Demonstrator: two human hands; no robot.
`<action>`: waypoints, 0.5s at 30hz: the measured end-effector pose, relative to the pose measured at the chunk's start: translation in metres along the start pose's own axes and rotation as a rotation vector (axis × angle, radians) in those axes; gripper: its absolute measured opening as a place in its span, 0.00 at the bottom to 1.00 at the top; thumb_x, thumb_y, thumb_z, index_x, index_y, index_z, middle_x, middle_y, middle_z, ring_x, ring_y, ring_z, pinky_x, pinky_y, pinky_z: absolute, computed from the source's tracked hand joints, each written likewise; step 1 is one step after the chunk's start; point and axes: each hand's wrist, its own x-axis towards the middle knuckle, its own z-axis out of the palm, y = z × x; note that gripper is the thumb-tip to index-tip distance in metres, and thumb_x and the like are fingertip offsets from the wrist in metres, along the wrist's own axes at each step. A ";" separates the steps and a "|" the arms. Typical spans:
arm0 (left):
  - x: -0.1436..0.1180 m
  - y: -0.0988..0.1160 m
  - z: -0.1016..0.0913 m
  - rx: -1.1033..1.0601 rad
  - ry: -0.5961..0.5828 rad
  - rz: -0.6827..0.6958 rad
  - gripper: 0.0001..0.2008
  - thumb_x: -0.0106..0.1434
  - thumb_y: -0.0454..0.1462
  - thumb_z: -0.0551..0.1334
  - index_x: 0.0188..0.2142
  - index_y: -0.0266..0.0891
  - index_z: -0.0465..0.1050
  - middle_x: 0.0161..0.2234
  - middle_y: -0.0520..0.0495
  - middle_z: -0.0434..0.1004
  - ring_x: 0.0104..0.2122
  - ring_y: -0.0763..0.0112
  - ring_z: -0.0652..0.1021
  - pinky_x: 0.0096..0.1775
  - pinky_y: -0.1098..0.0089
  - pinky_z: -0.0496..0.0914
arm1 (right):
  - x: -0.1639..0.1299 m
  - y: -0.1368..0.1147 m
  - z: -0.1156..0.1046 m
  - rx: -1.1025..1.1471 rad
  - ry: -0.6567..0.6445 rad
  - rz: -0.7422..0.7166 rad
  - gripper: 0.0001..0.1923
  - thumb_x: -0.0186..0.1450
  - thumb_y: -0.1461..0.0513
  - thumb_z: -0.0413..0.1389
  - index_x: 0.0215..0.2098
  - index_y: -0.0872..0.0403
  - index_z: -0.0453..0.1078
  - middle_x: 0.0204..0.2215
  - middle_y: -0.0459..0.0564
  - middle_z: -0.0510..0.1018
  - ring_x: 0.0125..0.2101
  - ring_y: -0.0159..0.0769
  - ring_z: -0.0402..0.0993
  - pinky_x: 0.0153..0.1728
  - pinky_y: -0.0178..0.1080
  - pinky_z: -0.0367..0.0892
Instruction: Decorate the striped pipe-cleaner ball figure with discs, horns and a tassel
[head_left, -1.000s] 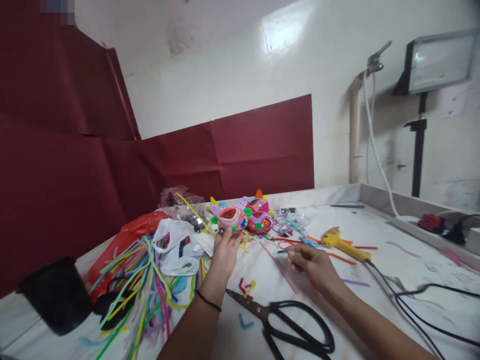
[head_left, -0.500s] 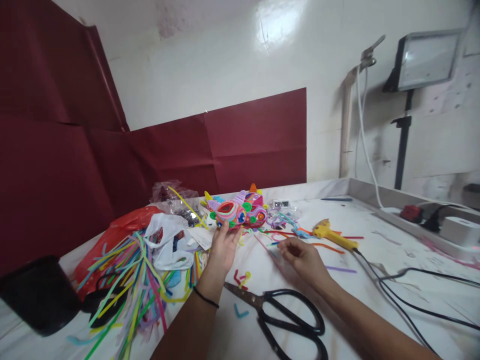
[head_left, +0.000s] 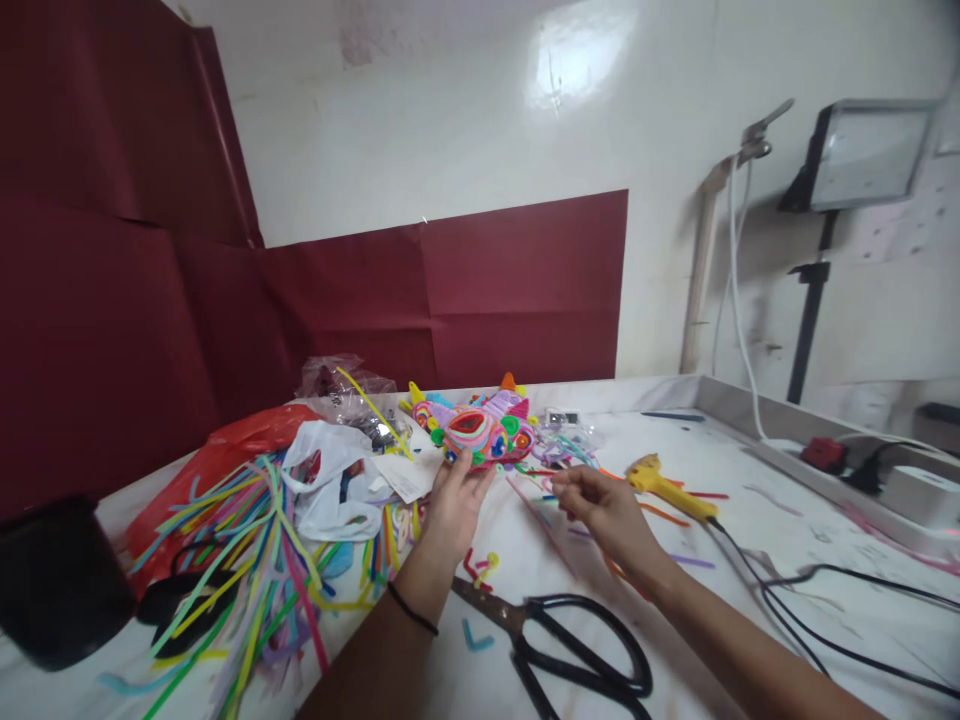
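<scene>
Left hand (head_left: 454, 498) fingertips grasping multicoloured pipe-cleaner figure (head_left: 484, 435) from below. Right hand (head_left: 600, 500) just beside, pinching thin pipe-cleaner piece; attaching step likely. Next move calls for steady alignment. Scissors (head_left: 570, 650) behind both wrists.

Black scissors (head_left: 577, 650) lie near a yellow glue gun (head_left: 664, 485), black pot (head_left: 56, 585) and red bag (head_left: 225, 450).

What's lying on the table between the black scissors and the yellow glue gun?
In the head view, the right hand and its forearm cross the stretch between the black scissors and the yellow glue gun, with a few loose pipe-cleaner pieces on the table.
</scene>
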 end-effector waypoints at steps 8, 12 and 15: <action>-0.002 0.000 0.004 0.033 -0.028 -0.030 0.15 0.48 0.33 0.76 0.33 0.39 0.75 0.35 0.48 0.82 0.42 0.61 0.82 0.58 0.50 0.68 | 0.025 0.001 0.026 -0.018 -0.020 -0.088 0.22 0.52 0.52 0.61 0.41 0.55 0.74 0.25 0.46 0.75 0.23 0.35 0.68 0.26 0.37 0.63; -0.004 -0.001 0.004 0.050 -0.050 -0.026 0.16 0.49 0.37 0.76 0.35 0.39 0.75 0.37 0.46 0.82 0.43 0.60 0.81 0.58 0.49 0.69 | 0.036 0.006 0.040 -0.057 -0.029 -0.123 0.23 0.54 0.51 0.61 0.43 0.56 0.75 0.22 0.45 0.75 0.22 0.35 0.68 0.26 0.37 0.64; -0.004 -0.001 0.005 0.067 -0.044 -0.014 0.17 0.49 0.38 0.76 0.37 0.39 0.76 0.37 0.46 0.83 0.40 0.61 0.82 0.57 0.49 0.69 | 0.043 0.007 0.043 -0.097 -0.033 -0.164 0.16 0.57 0.52 0.58 0.35 0.54 0.77 0.23 0.47 0.77 0.25 0.37 0.70 0.29 0.38 0.65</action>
